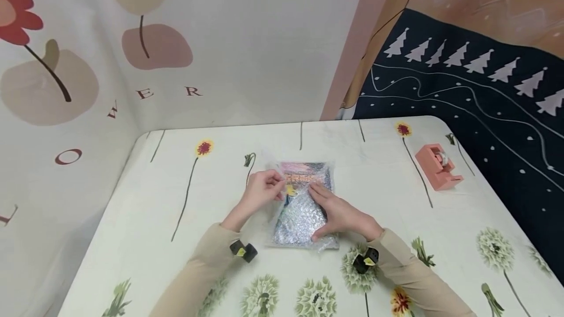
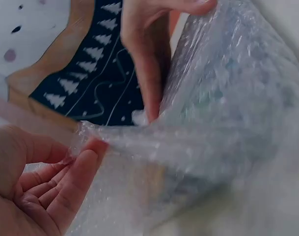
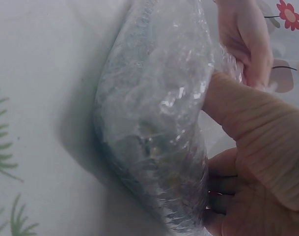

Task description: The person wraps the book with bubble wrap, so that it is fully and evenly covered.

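Observation:
A flat, colourful item wrapped in clear bubble wrap [image 1: 297, 221] lies on the table in the head view. At its left edge the left hand [image 1: 263, 188] pinches the wrap; in the left wrist view the left hand [image 2: 51, 182] has a fold of plastic between thumb and fingers. The right hand [image 1: 339, 214] rests on the package's right side, fingers spread over the top and thumb near the lower edge. In the right wrist view the right hand [image 3: 262, 147] lies against the bubble wrap [image 3: 154, 118], its fingertips partly hidden behind it.
A pink tape dispenser [image 1: 436, 170] stands at the right side of the table, beyond the right hand. The table is covered by a flower-patterned cloth [image 1: 229, 155]. Behind it hangs a pale curtain [image 1: 264, 48], with a dark tree-patterned cloth [image 1: 440, 82] at the right.

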Motion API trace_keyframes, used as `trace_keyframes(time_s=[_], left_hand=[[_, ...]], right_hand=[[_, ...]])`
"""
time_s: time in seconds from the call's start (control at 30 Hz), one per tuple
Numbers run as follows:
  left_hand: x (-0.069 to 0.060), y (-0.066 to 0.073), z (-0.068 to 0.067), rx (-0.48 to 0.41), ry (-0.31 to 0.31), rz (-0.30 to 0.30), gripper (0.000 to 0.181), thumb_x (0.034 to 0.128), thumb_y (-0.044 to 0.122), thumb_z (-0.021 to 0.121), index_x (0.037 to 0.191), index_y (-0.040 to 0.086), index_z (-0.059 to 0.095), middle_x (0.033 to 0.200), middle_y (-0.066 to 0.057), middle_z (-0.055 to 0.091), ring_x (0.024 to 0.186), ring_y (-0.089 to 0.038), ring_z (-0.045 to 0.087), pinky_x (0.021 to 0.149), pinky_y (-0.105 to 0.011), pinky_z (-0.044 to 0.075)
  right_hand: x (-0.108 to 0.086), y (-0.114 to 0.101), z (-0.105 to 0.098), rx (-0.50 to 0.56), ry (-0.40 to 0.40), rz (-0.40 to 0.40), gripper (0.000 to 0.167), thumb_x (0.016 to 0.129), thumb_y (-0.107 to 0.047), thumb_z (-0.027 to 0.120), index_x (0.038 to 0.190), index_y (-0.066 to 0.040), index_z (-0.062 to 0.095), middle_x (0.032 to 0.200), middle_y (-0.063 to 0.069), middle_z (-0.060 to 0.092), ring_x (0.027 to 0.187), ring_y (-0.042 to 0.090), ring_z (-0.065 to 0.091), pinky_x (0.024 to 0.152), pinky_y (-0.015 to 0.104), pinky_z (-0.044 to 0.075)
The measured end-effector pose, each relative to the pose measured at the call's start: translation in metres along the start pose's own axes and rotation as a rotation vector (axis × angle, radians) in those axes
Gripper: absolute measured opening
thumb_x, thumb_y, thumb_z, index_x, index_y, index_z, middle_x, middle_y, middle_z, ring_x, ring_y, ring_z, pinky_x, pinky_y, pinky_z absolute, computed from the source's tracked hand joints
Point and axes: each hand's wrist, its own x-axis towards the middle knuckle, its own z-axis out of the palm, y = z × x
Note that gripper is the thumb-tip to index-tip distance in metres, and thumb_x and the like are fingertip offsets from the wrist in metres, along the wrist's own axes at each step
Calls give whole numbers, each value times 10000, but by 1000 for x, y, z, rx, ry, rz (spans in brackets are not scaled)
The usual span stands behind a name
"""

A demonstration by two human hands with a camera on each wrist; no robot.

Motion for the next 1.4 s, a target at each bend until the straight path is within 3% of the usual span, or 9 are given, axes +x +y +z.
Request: trace_keyframes(time_s=[0.17,0.3,0.6,0.7,0.83,1.03,1.17,1.4], left_hand=[[12,0,19,149,-73,67,49,826,-62,589,815,-74,635,656,-111,637,470,-121,579,448,-202,493],[19,-2,26,204,-129,93,45,821,-54,605,807,-62,647,665,-102,638,455,-86,553,442,-191,483],[31,-13,30,256,-252,147,87,833,-17,623,760,-41,665,619,-70,634,433,-34,511,435,-168,453],[35,-16,26,315,-312,228,130,838,-2,607,724,-26,663,598,-52,613,490,-46,498,494,-166,443],[39,-20,16,398,-416,331,110,801,-28,588,813,-15,697,782,-72,632,694,-141,548,660,-211,462],[44,-25,8,475,-556,367,415,749,24,694,1158,10,624,1136,-145,563,885,-216,563,808,-287,485],[47,-26,8,502,-588,370,659,743,94,758,1340,17,491,1311,-161,437,1065,-253,511,951,-361,435],[56,-25,5,651,-605,402,770,696,291,811,1365,87,489,1399,-149,386,1275,-318,364,1064,-476,297]], right_hand=[[2,0,2,1,7,-10,1176,604,-443,842,1416,136,220,1498,293,151,1386,405,126,1101,481,211],[2,0,1,1,3,2,1176,606,-444,843,1425,121,215,1509,271,143,1393,388,116,1103,471,212],[2,2,3,7,12,0,1180,600,-443,843,1429,108,210,1514,261,122,1397,376,105,1111,457,196],[2,2,3,18,14,-6,1163,605,-434,845,1418,125,228,1506,279,138,1392,390,118,1101,475,217],[2,1,3,26,14,6,1159,600,-434,845,1413,129,241,1496,293,155,1386,403,133,1094,483,230],[0,1,3,21,11,31,1176,589,-447,842,1424,113,230,1501,285,136,1387,400,121,1096,482,220],[-1,4,4,26,27,23,1172,593,-448,842,1426,107,232,1500,281,145,1391,387,119,1101,466,215],[-5,6,7,15,66,16,1128,614,-434,837,1430,84,255,1509,247,176,1392,362,153,1096,435,240]])
